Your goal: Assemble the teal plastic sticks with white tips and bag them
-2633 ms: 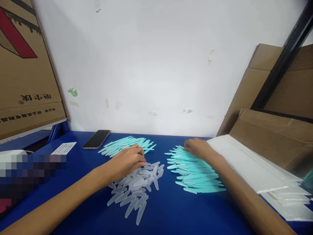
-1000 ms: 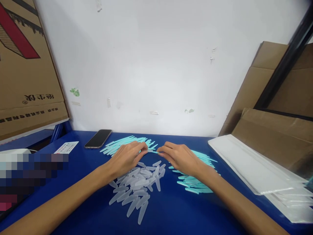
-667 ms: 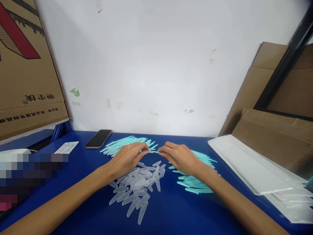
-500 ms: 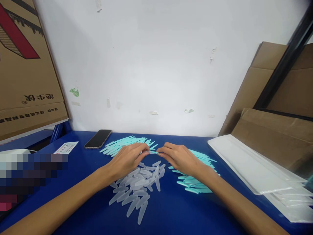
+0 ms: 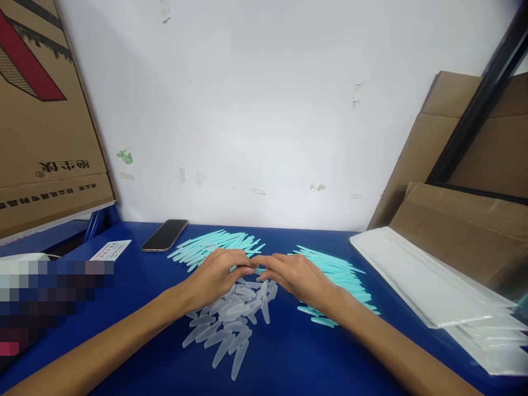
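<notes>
My left hand (image 5: pixel 220 273) and my right hand (image 5: pixel 295 275) meet over the middle of the table, fingertips pinched together. Between them shows a short stretch of a slim teal stick (image 5: pixel 259 270); the fingers hide its ends. Whether a translucent cap sits over its left end, I cannot make out. Below my left hand lies a loose heap of translucent tapered caps (image 5: pixel 231 313). Teal sticks are piled at two places: one pile (image 5: pixel 210 245) behind my left hand, another pile (image 5: pixel 336 272) beside and partly under my right hand and forearm.
A phone (image 5: pixel 165 235) and a printed card (image 5: pixel 111 251) lie left on the blue table (image 5: pixel 289 357). White plastic-wrapped sheets (image 5: pixel 421 280) are stacked at the right, against cardboard (image 5: pixel 462 231). A large carton (image 5: pixel 49 126) stands far left. The white wall (image 5: pixel 264 110) closes off the back.
Both hands have come closer together and slightly lower. Their fingertips now touch or overlap, and less of the teal stick shows between them. The piles look largely the same.
</notes>
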The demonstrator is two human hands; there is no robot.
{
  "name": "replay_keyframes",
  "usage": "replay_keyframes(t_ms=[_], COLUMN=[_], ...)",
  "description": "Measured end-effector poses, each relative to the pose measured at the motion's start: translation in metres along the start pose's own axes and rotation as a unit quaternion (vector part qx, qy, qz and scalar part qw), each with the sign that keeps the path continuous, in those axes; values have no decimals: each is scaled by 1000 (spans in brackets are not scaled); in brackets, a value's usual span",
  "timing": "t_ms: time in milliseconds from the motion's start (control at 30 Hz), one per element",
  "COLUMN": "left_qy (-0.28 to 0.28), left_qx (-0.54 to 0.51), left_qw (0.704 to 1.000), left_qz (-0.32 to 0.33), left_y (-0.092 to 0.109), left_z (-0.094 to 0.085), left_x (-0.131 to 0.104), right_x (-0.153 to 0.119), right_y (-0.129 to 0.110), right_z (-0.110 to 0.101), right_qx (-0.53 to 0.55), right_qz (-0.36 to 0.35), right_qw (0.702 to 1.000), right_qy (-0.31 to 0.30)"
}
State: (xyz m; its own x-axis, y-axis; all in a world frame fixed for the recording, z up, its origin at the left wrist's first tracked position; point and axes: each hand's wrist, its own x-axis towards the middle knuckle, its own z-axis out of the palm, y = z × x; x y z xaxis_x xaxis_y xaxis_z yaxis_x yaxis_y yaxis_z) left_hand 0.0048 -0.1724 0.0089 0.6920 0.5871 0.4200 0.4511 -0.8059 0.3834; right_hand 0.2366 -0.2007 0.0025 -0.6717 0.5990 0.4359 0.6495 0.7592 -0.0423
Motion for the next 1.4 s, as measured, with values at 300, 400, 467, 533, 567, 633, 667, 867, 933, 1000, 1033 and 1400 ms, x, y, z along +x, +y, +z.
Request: replay_keyframes(t_ms=[300,400,467,533,567,633,667,867,933,1000,1033,1400], left_qy=[-19,3,37,40,35,19,12,-29,-32,-33,-33,-136], left_qx=[60,132,179,226,247,279,291,350,354,358,355,144], left_qw=[998,991,982,969,963,953,950,930,929,929,931,980], left_qz=[28,9,-37,-87,-102,-114,-113,-112,-104,-88,-80,-35], left_y=[3,-6,-15,-25,-30,-37,-39,-45,-44,-41,-39,-18], left_z=[-2,-12,-19,-26,-28,-30,-30,-25,-23,-22,-22,-23], left_x=[1,2,2,2,2,1,1,-1,-1,-1,-1,-7], right_x=[6,7,3,-4,-9,-19,-23,-35,-34,-34,-34,-34], right_y=[1,14,31,51,61,80,88,106,109,112,114,125], right_z=[-18,-33,-41,-47,-49,-49,-49,-43,-40,-37,-36,-24], right_qx=[-58,-144,-188,-217,-222,-206,-188,-147,-143,-144,-146,-172], right_qz=[-2,49,115,179,203,248,275,307,312,314,316,314], right_qw=[998,988,975,958,952,937,927,913,913,913,913,909], right_qy=[-22,-36,-42,-48,-59,-132,-174,-224,-220,-214,-212,-212])
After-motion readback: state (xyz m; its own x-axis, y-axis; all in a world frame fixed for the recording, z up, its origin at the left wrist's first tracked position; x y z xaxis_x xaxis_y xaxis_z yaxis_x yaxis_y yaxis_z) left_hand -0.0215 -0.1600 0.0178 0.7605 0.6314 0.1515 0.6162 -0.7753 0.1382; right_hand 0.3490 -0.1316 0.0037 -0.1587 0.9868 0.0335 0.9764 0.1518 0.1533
